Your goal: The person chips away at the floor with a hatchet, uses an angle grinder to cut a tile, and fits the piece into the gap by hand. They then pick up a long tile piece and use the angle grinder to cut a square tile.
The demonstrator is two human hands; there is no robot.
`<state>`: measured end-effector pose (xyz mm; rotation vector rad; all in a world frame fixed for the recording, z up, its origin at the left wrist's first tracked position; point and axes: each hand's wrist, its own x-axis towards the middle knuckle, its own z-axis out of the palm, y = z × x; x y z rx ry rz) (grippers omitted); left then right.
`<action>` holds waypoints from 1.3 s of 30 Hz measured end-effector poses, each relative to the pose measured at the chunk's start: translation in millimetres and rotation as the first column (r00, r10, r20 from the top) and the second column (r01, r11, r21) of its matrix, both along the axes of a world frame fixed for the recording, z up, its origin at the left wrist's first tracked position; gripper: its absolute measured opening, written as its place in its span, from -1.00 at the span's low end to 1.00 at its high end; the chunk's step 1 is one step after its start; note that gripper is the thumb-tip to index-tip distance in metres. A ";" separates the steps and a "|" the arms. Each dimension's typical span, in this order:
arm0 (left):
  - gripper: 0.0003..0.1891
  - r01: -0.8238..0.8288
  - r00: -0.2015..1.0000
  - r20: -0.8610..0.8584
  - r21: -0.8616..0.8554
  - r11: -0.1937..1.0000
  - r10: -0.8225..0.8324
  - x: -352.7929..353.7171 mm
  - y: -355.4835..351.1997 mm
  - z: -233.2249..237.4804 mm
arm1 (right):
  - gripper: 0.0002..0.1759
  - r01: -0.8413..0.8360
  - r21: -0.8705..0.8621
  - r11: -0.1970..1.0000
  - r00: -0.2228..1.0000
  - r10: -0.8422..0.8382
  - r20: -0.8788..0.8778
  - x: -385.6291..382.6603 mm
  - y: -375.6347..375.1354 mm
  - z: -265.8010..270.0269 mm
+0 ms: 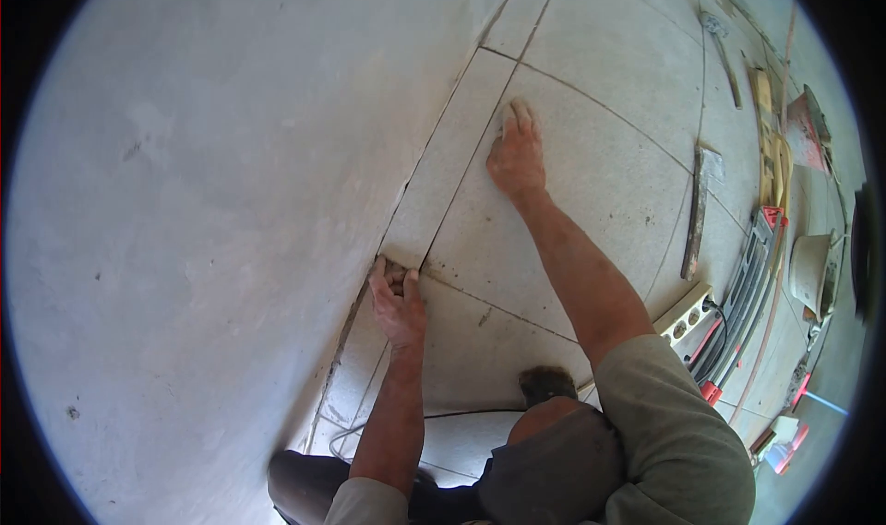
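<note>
A narrow floor tile [449, 165] lies along the foot of the wall, beside the large square tiles. My left hand [399, 311] is at its near end, fingers curled and gripping around the end edge. Between those fingers a dark, rough patch shows below the edge. Farther forward, my right hand [519, 161] rests on a large floor tile [572, 174], close to the joint with the narrow one. Its fingers lie stretched out on the surface, and it holds nothing that I can make out.
The plastered wall [231, 174] rises on the left. To the right lie a flat bar [694, 220], a power strip [685, 320], a tile cutter [738, 294] and a bucket [810, 267]. A trowel-like tool [724, 50] lies farther off. A cable [471, 413] crosses near my knees.
</note>
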<state>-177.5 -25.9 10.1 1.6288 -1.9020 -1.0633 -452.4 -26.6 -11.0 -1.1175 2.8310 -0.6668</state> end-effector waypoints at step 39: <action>-0.75 -0.406 0.681 -0.203 0.696 0.593 0.704 -43.0 -11.9 38.3 | -0.57 -0.089 0.187 0.978 0.995 0.081 0.052 -114.7 -85.8 4.8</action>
